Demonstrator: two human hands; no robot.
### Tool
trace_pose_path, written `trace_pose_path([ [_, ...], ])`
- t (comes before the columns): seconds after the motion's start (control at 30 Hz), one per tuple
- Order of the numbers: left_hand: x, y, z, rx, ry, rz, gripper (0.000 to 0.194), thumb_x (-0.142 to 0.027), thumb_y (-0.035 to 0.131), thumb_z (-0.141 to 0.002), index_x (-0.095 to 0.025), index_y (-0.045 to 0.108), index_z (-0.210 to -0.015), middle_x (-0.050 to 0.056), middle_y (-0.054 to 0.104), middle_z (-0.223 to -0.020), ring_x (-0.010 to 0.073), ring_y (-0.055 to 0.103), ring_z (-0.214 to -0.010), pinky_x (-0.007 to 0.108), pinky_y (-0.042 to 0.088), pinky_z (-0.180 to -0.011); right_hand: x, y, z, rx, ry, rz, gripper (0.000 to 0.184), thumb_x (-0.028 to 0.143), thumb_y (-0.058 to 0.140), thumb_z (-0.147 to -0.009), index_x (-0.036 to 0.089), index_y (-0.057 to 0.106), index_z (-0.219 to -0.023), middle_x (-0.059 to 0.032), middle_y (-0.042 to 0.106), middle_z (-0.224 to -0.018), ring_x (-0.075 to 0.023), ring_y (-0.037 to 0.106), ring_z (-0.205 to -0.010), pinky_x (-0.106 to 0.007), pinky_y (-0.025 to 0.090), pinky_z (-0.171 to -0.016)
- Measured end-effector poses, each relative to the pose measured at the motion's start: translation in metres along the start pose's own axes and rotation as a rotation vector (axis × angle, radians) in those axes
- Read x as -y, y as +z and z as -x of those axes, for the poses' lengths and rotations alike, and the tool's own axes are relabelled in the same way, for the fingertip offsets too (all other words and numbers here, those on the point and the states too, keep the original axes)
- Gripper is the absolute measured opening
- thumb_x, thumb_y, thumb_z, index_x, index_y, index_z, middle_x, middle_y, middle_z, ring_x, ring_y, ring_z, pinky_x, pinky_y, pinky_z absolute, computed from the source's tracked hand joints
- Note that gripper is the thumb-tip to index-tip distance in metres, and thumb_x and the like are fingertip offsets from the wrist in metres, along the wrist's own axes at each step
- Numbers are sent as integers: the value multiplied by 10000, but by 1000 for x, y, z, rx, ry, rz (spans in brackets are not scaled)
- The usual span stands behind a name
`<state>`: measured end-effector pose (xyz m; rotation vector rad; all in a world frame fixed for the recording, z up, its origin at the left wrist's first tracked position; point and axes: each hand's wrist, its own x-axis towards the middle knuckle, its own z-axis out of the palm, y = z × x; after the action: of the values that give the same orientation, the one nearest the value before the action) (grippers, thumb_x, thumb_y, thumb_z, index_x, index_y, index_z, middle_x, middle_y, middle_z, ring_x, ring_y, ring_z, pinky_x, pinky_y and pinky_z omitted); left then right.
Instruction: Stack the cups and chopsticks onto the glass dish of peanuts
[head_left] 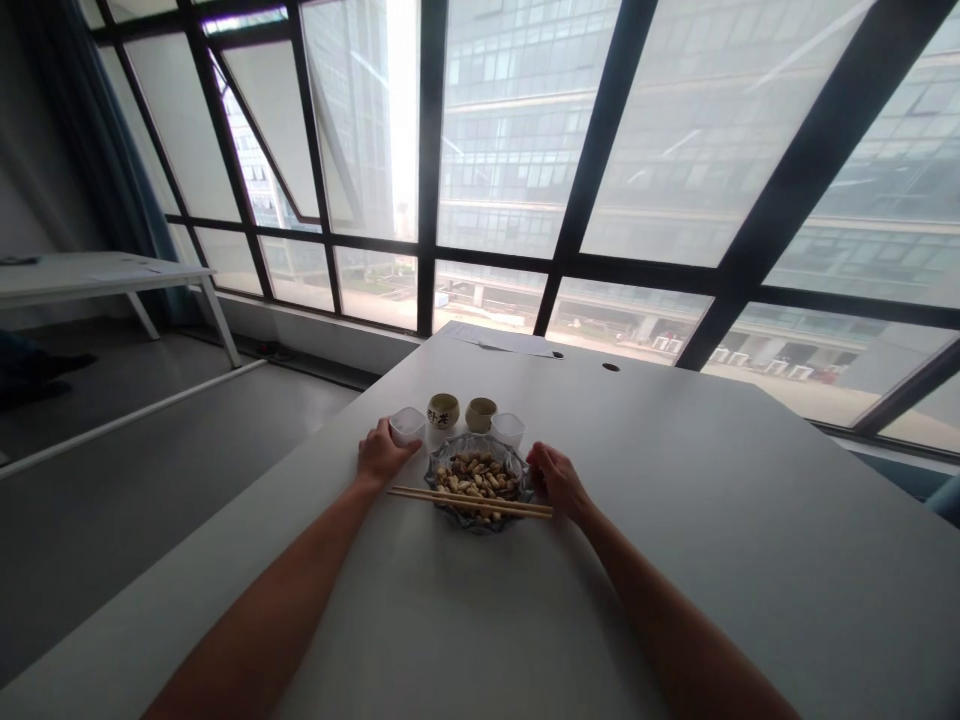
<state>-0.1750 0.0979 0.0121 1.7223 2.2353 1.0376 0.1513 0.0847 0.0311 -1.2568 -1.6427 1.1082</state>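
Note:
A glass bowl (512, 463) filled with nuts sits on the grey table (675, 500). A pair of wooden chopsticks (420, 493) lies across its near rim. My left hand (381, 455) rests left of the bowl, its fingers closed round a small clear plastic cup (409, 424). On the bowl's right edge my right hand (556, 478) touches the rim with curled fingers. Behind the bowl stand two small ceramic cups (444, 409) (480, 412) and a second clear plastic cup (508, 428).
Large windows with dark frames (427, 160) rise behind the table's far edge. A sheet of paper (499, 340) lies at that edge, near two cable holes. Another white table (90, 275) stands at the far left across the open floor.

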Motion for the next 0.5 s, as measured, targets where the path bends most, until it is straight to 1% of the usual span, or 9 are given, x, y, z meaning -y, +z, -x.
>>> trace_pose_path([
  [0.03,-1,-1,1,1,0,-13,660,-483,742,-704,-160,517,-1233,147,681,-1117,327,630,-1091,392,460,-914,8,-6,4,79,41,17,701,881,395,-730,190,475,-819,3,561,-602,-135,537,-454,-239,415,-423],
  [0.1,-2,-1,3,4,-1,-17,715,-490,740,-712,-158,482,-1291,152,675,-1152,320,622,-1110,392,447,-936,25,-18,13,255,151,101,711,844,582,-665,175,490,-889,-39,627,-655,-174,598,-482,-253,443,-419],
  [0.13,-1,0,3,7,-1,-17,742,-494,740,-714,-156,466,-1315,155,669,-1169,318,618,-1119,394,441,-947,34,-22,19,362,230,202,728,796,667,-640,172,482,-967,-45,649,-689,-183,615,-499,-253,451,-430],
  [0.17,0,1,2,9,0,-21,765,-500,740,-714,-155,452,-1334,161,662,-1188,321,610,-1131,399,434,-960,44,-25,25,416,268,319,744,742,723,-638,170,472,-1041,-47,662,-714,-184,621,-515,-249,448,-442],
  [0.23,1,3,1,8,4,-34,805,-522,736,-716,-153,428,-1362,175,641,-1231,332,587,-1168,416,414,-989,62,-24,38,413,196,557,690,637,748,-706,167,479,-1135,-55,680,-772,-180,627,-581,-242,431,-495],
  [0.33,3,5,-1,14,13,-42,834,-556,718,-726,-153,407,-1386,186,616,-1275,340,568,-1198,432,396,-1011,84,-12,54,310,50,826,467,504,707,-811,198,570,-1137,-59,687,-858,-200,627,-714,-255,389,-566],
  [0.4,2,6,-2,19,13,-46,836,-572,698,-739,-152,397,-1396,189,611,-1284,338,570,-1199,432,397,-1012,89,-4,59,305,3,885,304,416,668,-858,218,619,-1083,-49,685,-860,-197,613,-726,-259,365,-583],
  [0.47,2,6,-3,26,4,-55,835,-577,684,-748,-152,390,-1403,194,610,-1286,336,570,-1203,426,400,-1010,86,1,61,334,-65,839,171,340,599,-899,225,642,-1017,-38,679,-847,-181,595,-708,-258,359,-599],
  [0.5,1,6,-3,30,2,-56,832,-576,680,-751,-153,387,-1406,193,609,-1288,336,569,-1207,423,400,-1010,81,2,61,335,-110,794,151,315,551,-918,224,646,-993,-36,674,-839,-176,586,-701,-258,362,-609],
])
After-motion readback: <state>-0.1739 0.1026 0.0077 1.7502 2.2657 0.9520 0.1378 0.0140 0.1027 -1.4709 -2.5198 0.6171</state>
